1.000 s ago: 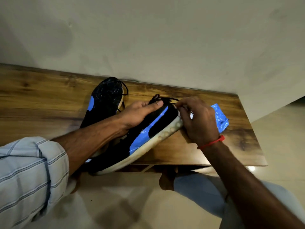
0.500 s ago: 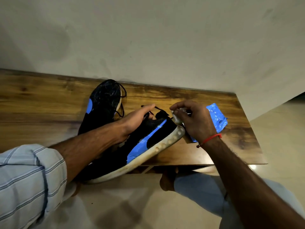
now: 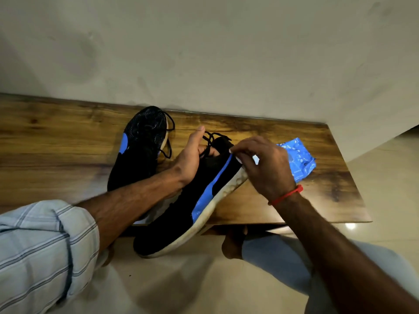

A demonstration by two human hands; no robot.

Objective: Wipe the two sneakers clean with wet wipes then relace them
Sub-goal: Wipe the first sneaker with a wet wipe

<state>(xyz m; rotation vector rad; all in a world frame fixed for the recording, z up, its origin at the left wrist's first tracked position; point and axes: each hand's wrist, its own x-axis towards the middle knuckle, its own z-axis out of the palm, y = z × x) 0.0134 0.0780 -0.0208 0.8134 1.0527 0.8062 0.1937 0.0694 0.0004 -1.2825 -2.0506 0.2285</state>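
A black sneaker with a blue stripe and a dirty white sole (image 3: 199, 200) lies tilted over the front edge of the wooden table (image 3: 56, 141), toe towards me. My left hand (image 3: 192, 157) grips its collar, fingers inside the opening among loose black laces. My right hand (image 3: 265, 166) pinches a small white wet wipe (image 3: 238, 159) against the heel end of the upper. The second black sneaker (image 3: 140, 146) lies on the table behind, laces loose. A blue wipes packet (image 3: 299, 159) lies just right of my right hand.
A plain wall rises directly behind the table. The table's right end (image 3: 349, 177) borders a tiled floor. My knee and bare foot (image 3: 233, 243) show below the table's front edge.
My left hand has gone from resting flat on the sneaker's upper to gripping inside its opening. The sneaker has slid further towards me, and my right hand with the wipe has shifted along the heel.
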